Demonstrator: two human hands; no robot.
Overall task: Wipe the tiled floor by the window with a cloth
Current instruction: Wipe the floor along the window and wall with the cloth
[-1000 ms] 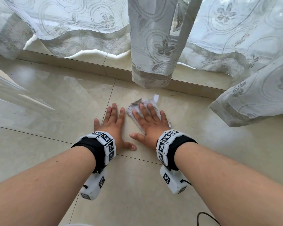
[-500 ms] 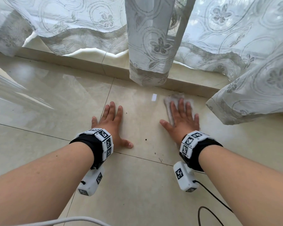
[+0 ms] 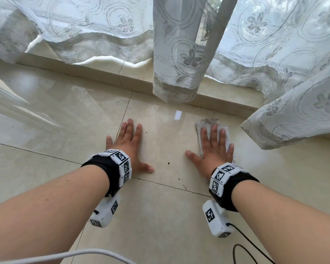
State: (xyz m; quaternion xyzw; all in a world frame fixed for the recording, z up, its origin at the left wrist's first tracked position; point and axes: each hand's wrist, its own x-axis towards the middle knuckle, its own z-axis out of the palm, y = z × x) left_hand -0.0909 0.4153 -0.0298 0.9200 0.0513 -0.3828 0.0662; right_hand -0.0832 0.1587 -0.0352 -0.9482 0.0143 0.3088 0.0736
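Trailing along the bottom edge, a white cable (image 3: 88,250) and a black cable (image 3: 233,253) are lying on the tiled floor (image 3: 160,216), nearest the camera. Past them both forearms are reaching forward, each wearing a black wristband with white marker blocks, the left wristband (image 3: 120,164) and the right wristband (image 3: 220,177).

The left hand (image 3: 130,147) is resting flat on the tile, fingers straight and slightly spread, holding nothing. The right hand (image 3: 214,151) is pressing down flat, fingers straight and spread, on a pale crumpled cloth (image 3: 208,123). The cloth is lying under the palm and fingers, its edge showing past the fingertips and along both sides of the hand. Between the two hands a few dark specks (image 3: 169,163) are sitting on the tile.

Beyond the cloth a raised beige sill (image 3: 103,77) is running along the window. White lace curtains (image 3: 179,54) are hanging over it, one fold (image 3: 293,115) drooping near the cloth on its right.
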